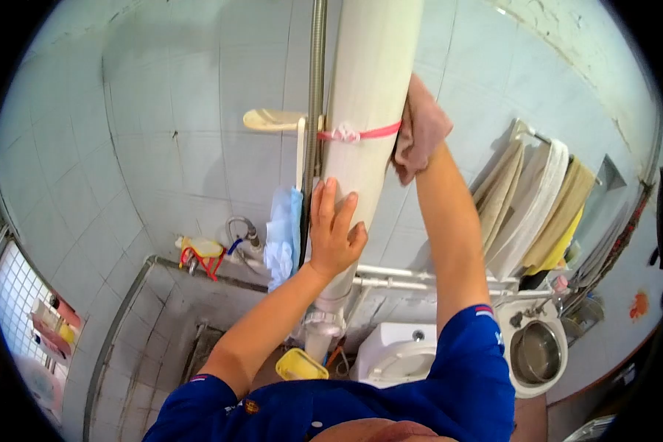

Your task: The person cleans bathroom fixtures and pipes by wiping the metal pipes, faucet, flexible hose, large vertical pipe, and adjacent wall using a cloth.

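A thick white pipe (372,66) runs from the top of the view down to the floor, with a red tie (379,132) knotted around it. My left hand (337,234) rests against the lower part of this pipe, fingers spread and holding nothing. Higher up, at the pipe's right side, my right hand (427,163) has a dusty-pink cloth (425,121) in it. The cloth covers most of that hand's fingers and touches the pipe's edge. Just left of the pipe stand a flexible metal shower hose (317,66) and a cream-coloured shower head (276,119).
Blue plastic or cloth (281,239) hangs left of the pipe. Towels (527,199) hang on a wall rack at right. Below are a white toilet (390,353), a washbasin (560,346) with a metal bowl (535,353) and a yellow container (300,365). Bottles (51,331) stand by the left window.
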A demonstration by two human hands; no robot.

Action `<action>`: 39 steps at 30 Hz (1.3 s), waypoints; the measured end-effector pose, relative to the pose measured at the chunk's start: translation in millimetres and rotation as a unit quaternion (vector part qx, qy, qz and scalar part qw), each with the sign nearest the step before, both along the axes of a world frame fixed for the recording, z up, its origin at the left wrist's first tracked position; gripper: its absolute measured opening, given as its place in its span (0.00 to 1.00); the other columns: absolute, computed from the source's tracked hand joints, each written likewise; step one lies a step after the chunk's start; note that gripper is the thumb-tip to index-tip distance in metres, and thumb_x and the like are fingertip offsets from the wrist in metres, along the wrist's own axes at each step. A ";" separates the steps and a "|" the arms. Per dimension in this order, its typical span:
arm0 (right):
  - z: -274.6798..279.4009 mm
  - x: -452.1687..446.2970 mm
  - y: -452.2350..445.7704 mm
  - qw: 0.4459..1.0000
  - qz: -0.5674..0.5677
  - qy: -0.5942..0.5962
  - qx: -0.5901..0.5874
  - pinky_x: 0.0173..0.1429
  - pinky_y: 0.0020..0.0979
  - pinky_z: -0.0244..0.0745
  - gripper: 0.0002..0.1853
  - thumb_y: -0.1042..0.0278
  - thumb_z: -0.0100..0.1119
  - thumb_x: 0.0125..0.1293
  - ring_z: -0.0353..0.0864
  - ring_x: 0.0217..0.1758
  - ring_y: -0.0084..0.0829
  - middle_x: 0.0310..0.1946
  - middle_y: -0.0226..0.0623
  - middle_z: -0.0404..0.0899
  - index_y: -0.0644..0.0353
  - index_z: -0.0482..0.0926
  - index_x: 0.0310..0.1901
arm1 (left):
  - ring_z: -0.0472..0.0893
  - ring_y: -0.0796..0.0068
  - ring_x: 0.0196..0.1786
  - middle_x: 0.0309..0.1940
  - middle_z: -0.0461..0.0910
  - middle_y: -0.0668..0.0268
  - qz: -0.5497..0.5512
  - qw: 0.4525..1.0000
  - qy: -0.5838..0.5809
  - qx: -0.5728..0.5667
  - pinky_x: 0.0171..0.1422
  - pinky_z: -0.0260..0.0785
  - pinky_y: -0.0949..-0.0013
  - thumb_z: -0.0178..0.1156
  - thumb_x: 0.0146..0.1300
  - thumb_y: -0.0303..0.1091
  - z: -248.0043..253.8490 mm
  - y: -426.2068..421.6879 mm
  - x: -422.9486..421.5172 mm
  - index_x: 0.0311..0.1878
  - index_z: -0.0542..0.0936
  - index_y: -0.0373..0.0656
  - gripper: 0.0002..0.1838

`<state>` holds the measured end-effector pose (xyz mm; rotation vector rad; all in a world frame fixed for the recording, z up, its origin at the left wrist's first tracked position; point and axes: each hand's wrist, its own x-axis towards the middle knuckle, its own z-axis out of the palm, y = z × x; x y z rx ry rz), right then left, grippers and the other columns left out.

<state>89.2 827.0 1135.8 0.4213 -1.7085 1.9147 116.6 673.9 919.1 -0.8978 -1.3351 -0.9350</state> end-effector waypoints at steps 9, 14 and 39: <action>-116.9 -46.4 38.3 0.991 -0.006 -0.131 -0.033 0.65 0.35 0.68 0.29 0.47 0.38 0.77 0.73 0.62 0.39 0.62 0.45 0.72 0.64 0.69 0.65 | 0.61 0.35 0.70 0.70 0.57 0.40 0.011 1.000 0.015 -0.004 0.73 0.54 0.41 0.60 0.52 0.28 -2.0 1.8 -4.5 0.64 0.68 0.39 0.33; -211.5 -44.7 49.7 0.972 -0.005 -0.226 -0.070 0.65 0.35 0.69 0.29 0.48 0.38 0.77 0.74 0.62 0.39 0.62 0.45 0.72 0.64 0.69 0.65 | 0.60 0.35 0.70 0.70 0.57 0.39 0.014 1.000 0.015 -0.008 0.73 0.54 0.41 0.60 0.53 0.28 -1.2 1.1 -4.4 0.64 0.69 0.39 0.32; -334.3 47.4 -45.4 0.970 -0.222 -0.087 0.047 0.67 0.35 0.64 0.28 0.48 0.36 0.78 0.70 0.61 0.37 0.58 0.44 0.73 0.66 0.70 0.61 | 0.57 0.42 0.71 0.74 0.53 0.51 -0.035 0.999 0.016 -0.029 0.75 0.52 0.47 0.66 0.60 0.36 -16.8 -5.0 -16.0 0.66 0.71 0.48 0.30</action>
